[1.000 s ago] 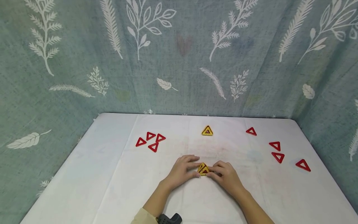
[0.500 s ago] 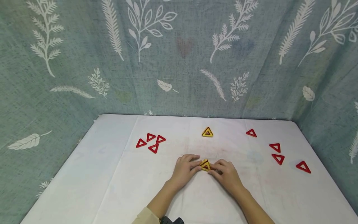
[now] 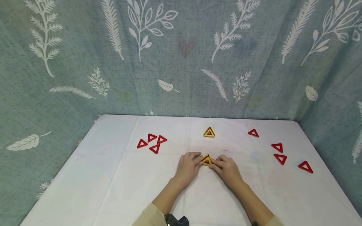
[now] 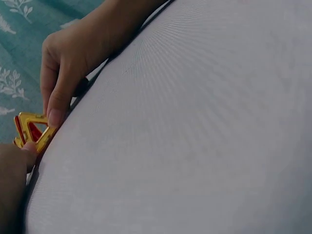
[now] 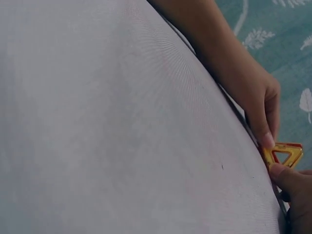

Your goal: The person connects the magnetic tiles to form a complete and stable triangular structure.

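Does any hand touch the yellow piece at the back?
No, the back piece is apart from the left hand and right hand, which hold the nearer piece.

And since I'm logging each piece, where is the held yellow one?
In the head view, the held yellow piece sits just right of centre, between the left hand and right hand, below the other yellow piece.

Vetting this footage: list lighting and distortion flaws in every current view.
Head: bright, fairly even, the held yellow triangular piece slightly soft; left wrist: dim, white tablecloth visibly bowed along its edge, faint moiré ripples; right wrist: likewise dim, bowed, rippled.
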A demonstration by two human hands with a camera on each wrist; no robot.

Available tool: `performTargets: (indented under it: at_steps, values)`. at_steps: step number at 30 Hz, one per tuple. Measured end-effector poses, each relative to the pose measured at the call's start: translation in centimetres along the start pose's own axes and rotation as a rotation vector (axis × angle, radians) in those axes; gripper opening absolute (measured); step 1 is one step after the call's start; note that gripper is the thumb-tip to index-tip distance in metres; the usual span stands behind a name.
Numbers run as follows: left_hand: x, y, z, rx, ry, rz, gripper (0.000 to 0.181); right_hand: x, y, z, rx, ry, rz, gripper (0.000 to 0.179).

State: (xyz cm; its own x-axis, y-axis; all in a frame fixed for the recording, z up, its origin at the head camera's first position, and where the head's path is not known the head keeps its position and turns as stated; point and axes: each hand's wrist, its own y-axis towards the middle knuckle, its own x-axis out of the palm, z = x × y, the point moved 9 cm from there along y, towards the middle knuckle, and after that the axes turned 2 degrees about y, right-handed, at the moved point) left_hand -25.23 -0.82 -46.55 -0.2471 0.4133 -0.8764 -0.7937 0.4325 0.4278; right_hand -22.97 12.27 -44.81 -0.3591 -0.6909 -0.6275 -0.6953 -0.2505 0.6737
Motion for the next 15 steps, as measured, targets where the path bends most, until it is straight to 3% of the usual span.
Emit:
performTargets:
  at_steps: [8,15]
  values:
    - [0.1,0.2,-0.1,0.013,0.017,0.019,0.03,0.4,0.2,0.6,0.049,0.042,-0.025,0.026]
    - [0.3,0.9,-0.5,-0.041,-0.033,0.009,0.033,0.8,0.7,2.3,0.148,0.08,-0.057,0.025]
